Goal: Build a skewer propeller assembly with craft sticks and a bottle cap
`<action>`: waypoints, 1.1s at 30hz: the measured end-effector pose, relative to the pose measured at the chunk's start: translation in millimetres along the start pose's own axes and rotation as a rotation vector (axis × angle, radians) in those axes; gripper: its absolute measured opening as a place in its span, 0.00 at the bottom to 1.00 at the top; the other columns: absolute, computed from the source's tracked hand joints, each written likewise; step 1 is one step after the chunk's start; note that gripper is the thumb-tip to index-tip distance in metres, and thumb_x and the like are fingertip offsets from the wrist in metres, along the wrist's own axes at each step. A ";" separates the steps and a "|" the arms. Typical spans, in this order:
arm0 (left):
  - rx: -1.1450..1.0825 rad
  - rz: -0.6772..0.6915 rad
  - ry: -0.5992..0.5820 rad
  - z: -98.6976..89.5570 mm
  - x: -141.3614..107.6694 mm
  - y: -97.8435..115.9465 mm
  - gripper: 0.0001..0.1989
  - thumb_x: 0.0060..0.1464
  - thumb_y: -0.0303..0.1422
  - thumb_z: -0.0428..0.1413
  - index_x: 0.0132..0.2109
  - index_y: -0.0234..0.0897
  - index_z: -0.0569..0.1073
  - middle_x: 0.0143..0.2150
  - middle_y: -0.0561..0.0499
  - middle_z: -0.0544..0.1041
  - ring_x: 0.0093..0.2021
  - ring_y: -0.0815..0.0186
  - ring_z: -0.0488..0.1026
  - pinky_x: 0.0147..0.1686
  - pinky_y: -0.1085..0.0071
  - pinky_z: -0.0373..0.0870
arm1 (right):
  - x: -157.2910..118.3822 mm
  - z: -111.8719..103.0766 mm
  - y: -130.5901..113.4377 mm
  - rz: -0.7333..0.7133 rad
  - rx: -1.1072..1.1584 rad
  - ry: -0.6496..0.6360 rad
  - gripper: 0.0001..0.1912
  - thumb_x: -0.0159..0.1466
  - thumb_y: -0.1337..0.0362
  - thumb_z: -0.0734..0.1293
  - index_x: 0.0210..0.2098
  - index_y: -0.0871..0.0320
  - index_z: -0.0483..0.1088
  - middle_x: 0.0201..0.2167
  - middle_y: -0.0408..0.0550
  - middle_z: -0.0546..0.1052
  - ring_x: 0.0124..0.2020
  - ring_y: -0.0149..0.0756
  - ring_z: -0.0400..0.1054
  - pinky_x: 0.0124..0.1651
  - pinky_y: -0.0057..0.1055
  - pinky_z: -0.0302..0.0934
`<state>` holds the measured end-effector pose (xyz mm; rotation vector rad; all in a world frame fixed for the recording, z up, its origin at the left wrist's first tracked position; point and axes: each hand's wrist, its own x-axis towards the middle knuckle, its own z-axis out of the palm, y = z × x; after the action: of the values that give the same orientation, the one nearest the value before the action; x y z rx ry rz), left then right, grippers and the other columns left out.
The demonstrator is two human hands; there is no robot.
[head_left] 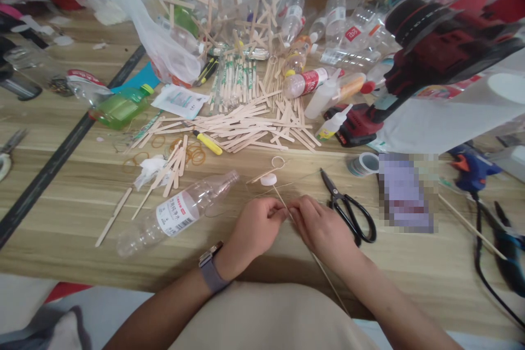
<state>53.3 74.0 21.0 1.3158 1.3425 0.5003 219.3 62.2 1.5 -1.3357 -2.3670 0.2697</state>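
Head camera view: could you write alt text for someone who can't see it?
A person's left hand and right hand pinch a thin stick over a cluttered wooden table. A clear plastic bottle lies to their left and black scissors to their right, with flat wooden sticks and more bottles beyond.

head view | from wearer's head | forward, steeply down | near tabletop (426, 262)

Left hand (258, 229), right hand (326, 227) close together, fingers (279, 209) pinched, forearms (164, 301) converging.
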 end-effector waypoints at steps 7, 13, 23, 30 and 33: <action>-0.070 -0.032 -0.022 -0.7 -4.6 4.3 0.09 0.56 0.31 0.53 0.28 0.37 0.70 0.18 0.61 0.62 0.19 0.72 0.57 0.21 0.74 0.50 | 1.6 -27.4 8.5 0.182 0.202 0.105 0.07 0.70 0.64 0.58 0.38 0.53 0.67 0.25 0.43 0.76 0.26 0.35 0.72 0.29 0.30 0.65; -0.108 -0.061 -0.031 -1.0 -6.2 6.7 0.08 0.55 0.30 0.53 0.28 0.37 0.69 0.17 0.62 0.59 0.18 0.73 0.54 0.20 0.74 0.47 | -2.6 -39.8 11.9 0.657 0.636 0.396 0.13 0.65 0.50 0.65 0.37 0.53 0.70 0.27 0.44 0.75 0.23 0.33 0.68 0.25 0.29 0.62; -0.144 -0.026 -0.045 1.0 -7.8 4.9 0.09 0.54 0.32 0.52 0.27 0.37 0.68 0.17 0.62 0.56 0.18 0.73 0.50 0.20 0.73 0.47 | 4.7 -14.1 -10.8 0.632 0.811 -0.047 0.15 0.61 0.51 0.66 0.30 0.57 0.72 0.19 0.40 0.70 0.19 0.30 0.63 0.21 0.26 0.58; -0.155 -0.008 0.002 2.9 -5.1 4.0 0.08 0.51 0.29 0.51 0.25 0.37 0.66 0.20 0.59 0.61 0.23 0.72 0.57 0.23 0.74 0.51 | -1.0 -1.1 -26.2 0.558 0.615 0.110 0.09 0.64 0.60 0.61 0.30 0.55 0.68 0.22 0.44 0.73 0.23 0.34 0.65 0.26 0.29 0.60; -0.147 -0.019 -0.005 3.0 -5.3 4.4 0.07 0.51 0.29 0.51 0.25 0.37 0.67 0.20 0.59 0.62 0.23 0.71 0.58 0.23 0.73 0.52 | -4.7 4.5 -31.0 0.541 0.535 0.168 0.07 0.65 0.62 0.60 0.31 0.54 0.67 0.25 0.45 0.74 0.25 0.36 0.68 0.29 0.31 0.62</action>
<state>56.3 69.5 26.2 1.1823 1.2883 0.5716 195.6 42.2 7.3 -1.6040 -1.5917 0.8390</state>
